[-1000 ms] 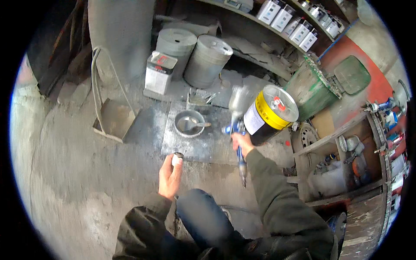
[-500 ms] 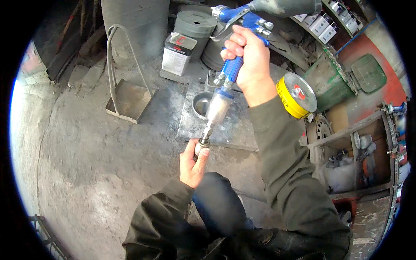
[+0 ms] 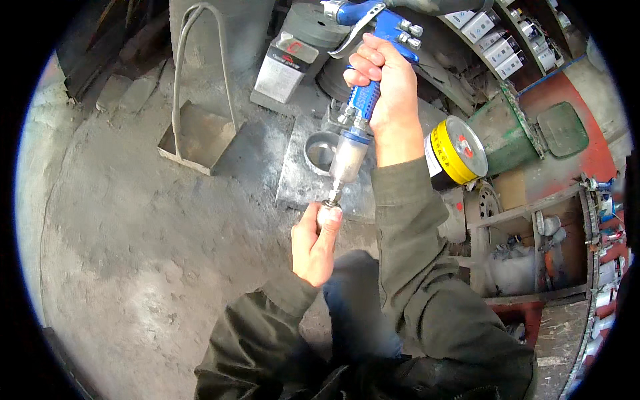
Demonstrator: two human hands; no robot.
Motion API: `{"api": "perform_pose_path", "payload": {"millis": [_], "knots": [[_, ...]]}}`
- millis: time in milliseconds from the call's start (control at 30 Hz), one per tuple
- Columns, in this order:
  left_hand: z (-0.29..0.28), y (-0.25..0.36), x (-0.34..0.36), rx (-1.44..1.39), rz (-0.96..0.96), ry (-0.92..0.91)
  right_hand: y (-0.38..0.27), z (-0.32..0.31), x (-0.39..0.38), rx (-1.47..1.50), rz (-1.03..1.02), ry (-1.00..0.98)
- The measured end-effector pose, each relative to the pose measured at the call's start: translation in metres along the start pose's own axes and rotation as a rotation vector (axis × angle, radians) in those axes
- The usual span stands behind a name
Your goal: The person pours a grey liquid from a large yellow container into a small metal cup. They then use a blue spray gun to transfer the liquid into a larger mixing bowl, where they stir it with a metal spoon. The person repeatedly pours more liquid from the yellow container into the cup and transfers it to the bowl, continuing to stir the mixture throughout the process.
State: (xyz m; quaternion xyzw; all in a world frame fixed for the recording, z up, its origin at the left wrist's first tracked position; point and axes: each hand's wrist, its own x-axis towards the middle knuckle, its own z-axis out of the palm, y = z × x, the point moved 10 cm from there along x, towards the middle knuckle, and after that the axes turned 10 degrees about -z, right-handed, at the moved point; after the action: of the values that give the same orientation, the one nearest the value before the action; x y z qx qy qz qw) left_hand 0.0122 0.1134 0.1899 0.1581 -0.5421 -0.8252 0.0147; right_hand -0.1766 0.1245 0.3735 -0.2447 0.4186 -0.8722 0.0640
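My right hand (image 3: pixel 395 87) is wrapped round the handle of a blue spray gun (image 3: pixel 363 100), its fingers below the silver trigger. A dark cup joined to the gun runs out at the top edge. Under the handle hangs a clear cylinder with a blue collar (image 3: pixel 349 157), which looks like an inline air filter. A metal fitting (image 3: pixel 336 193) at its lower end meets a coupler between the thumb and fingers of my left hand (image 3: pixel 313 250). That hand hides most of the coupler, and I cannot tell whether the two parts are locked together.
A grey slab (image 3: pixel 293 177) carrying a round dark ring (image 3: pixel 319 153) lies behind the cylinder. A long-handled dustpan (image 3: pixel 200 137) stands left. Beyond are a rectangular can (image 3: pixel 283 77), a yellow-banded tin (image 3: pixel 460 150), a green bin (image 3: pixel 507 130) and wooden shelving (image 3: pixel 527 250) at right.
The view has shifted slightly. Both hands keep their grips, while the left hand and the fitting have moved a little to the right, leaving the gun and cylinder more upright.
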Motion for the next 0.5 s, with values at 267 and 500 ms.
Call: {"api": "perform_pose_path", "payload": {"millis": [267, 500], "knots": [[-0.010, 0.018, -0.002, 0.265, 0.127, 0.065, 0.006, -0.065, -0.029, 0.017, -0.049, 0.237], [0.049, -0.041, 0.022, 0.383, 0.100, -0.099, -0.054, -0.153, -0.074, -0.469, -0.186, 0.527]]}}
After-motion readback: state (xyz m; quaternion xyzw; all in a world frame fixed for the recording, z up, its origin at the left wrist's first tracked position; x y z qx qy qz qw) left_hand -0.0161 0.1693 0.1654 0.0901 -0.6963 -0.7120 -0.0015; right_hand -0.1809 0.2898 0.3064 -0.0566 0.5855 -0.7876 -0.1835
